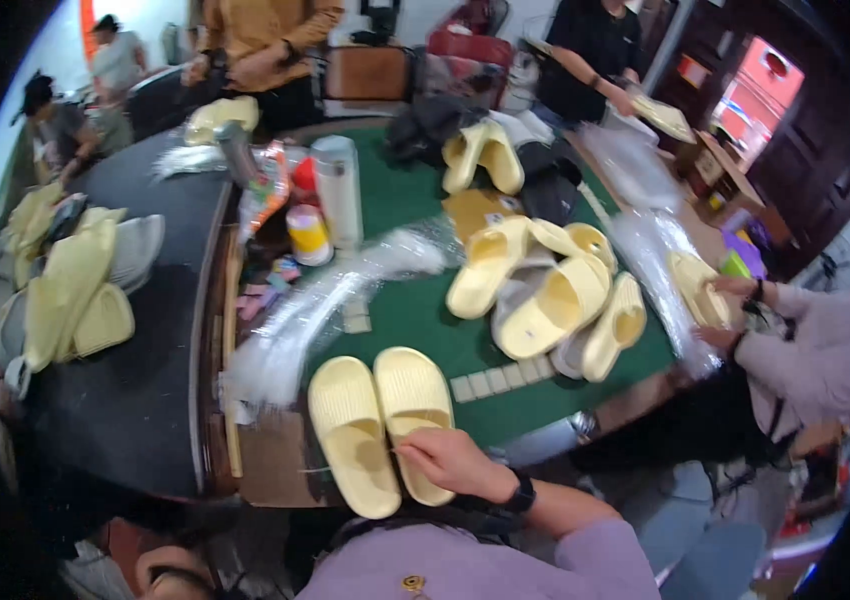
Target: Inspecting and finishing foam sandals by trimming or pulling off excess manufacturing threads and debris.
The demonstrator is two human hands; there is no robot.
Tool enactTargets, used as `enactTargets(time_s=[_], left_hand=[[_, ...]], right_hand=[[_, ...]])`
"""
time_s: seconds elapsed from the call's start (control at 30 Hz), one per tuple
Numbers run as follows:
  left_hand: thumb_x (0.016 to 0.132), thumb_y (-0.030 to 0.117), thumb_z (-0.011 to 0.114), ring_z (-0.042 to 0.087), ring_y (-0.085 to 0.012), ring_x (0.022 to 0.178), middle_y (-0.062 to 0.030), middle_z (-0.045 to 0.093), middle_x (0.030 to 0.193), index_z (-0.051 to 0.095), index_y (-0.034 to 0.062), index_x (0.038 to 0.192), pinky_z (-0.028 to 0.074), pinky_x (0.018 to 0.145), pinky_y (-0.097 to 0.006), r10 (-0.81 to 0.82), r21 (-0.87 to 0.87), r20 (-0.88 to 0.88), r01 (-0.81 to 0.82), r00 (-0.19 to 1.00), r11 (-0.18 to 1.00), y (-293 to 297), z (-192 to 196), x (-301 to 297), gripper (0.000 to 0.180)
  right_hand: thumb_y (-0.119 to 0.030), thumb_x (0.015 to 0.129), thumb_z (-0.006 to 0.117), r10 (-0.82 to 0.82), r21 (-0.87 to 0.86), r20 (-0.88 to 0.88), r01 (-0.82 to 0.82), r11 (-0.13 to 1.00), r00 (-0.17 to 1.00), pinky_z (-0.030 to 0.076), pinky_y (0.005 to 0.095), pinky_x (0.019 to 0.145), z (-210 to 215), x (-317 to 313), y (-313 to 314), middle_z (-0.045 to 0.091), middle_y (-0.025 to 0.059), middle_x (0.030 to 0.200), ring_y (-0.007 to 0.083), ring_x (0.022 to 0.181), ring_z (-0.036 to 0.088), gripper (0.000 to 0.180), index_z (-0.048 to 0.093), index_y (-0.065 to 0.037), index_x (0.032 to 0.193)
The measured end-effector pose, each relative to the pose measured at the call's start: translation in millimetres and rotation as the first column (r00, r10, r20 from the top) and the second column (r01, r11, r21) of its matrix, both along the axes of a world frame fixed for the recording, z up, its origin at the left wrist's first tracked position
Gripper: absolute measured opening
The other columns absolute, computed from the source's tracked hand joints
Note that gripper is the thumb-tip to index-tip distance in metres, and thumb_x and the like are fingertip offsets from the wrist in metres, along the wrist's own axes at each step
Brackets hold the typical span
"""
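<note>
A pair of pale yellow slippers lies side by side at the near edge of the table, the left slipper and the right slipper. My right hand, a dark watch on its wrist, is over the heel half of the right slipper. Its fingers are closed in a pinch near the inner edge of that slipper; what they hold is too small to make out. A thin whitish strand sticks out beside the left slipper. My left hand does not show.
More yellow slippers lie in a heap on the green tabletop. Clear plastic bags lie left of them, near a white cylinder. Other slippers cover the dark table at left. A co-worker's hands handle a slipper at right.
</note>
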State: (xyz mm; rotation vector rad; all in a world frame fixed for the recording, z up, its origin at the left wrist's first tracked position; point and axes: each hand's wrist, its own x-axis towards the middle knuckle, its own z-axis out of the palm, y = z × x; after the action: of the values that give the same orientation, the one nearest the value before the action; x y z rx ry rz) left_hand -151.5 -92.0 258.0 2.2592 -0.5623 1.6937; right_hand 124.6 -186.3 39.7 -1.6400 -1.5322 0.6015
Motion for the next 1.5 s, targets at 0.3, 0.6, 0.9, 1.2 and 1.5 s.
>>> enactTargets(time_s=[0.3,0.6,0.9,1.2,1.5], left_hand=[[0.085,0.023,0.066,0.063,-0.0251,0.059,-0.0062,0.061,0.067,0.061,0.0095,0.115,0.05,0.052,-0.035,0.179,-0.077,-0.901,-0.553,0.395,0.829,4,-148,47,0.033],[0.081,0.011,0.057,0.063,-0.0237,0.064,-0.005,0.058,0.072,0.064,0.0106,0.103,0.051,0.052,-0.035,0.236,-0.039,-0.869,-0.536,0.434,0.843,19,-183,58,0.023],[0.072,0.009,0.061,0.059,-0.0198,0.069,-0.0044,0.055,0.076,0.063,0.0049,0.096,0.05,0.062,-0.03,0.359,0.047,-0.784,-0.528,0.506,0.848,31,-189,37,0.024],[0.077,0.01,0.061,0.061,-0.0191,0.079,-0.0054,0.061,0.089,0.065,0.0025,0.099,0.051,0.069,-0.031,0.243,0.101,-0.896,-0.363,0.371,0.926,18,-200,24,0.024],[0.075,0.01,0.06,0.061,-0.0194,0.077,-0.0048,0.059,0.086,0.065,0.0031,0.099,0.051,0.069,-0.031,0.16,0.055,-0.925,-0.295,0.344,0.954,13,-213,32,0.026]], right_hand=[[-0.013,0.089,0.062,0.146,0.006,0.02,-0.146,0.989,0.989,0.051,0.0387,0.067,17,-22,4,0.067,0.0152,0.086,0.0334,0.078,0.065,0.012,0.065,-0.002,0.092],[-0.01,0.087,0.063,0.167,0.001,0.061,-0.168,0.986,0.984,0.051,0.0403,0.066,26,-25,12,0.066,0.0162,0.083,0.035,0.075,0.063,0.011,0.066,-0.002,0.094],[-0.011,0.085,0.064,0.083,-0.01,0.193,-0.083,0.997,0.978,0.051,0.0405,0.065,24,1,-7,0.066,0.0133,0.083,0.0329,0.076,0.064,0.011,0.064,-0.004,0.093],[-0.021,0.092,0.057,0.449,-0.474,-0.104,-0.441,0.762,0.887,0.051,0.0397,0.067,7,-14,-45,0.066,0.0137,0.081,0.0337,0.075,0.064,0.018,0.067,-0.006,0.094],[-0.023,0.094,0.054,0.36,-0.635,-0.43,-0.561,0.532,0.828,0.052,0.0336,0.061,8,-14,-50,0.067,0.0113,0.07,0.021,0.061,0.066,0.027,0.068,0.0,0.093]])
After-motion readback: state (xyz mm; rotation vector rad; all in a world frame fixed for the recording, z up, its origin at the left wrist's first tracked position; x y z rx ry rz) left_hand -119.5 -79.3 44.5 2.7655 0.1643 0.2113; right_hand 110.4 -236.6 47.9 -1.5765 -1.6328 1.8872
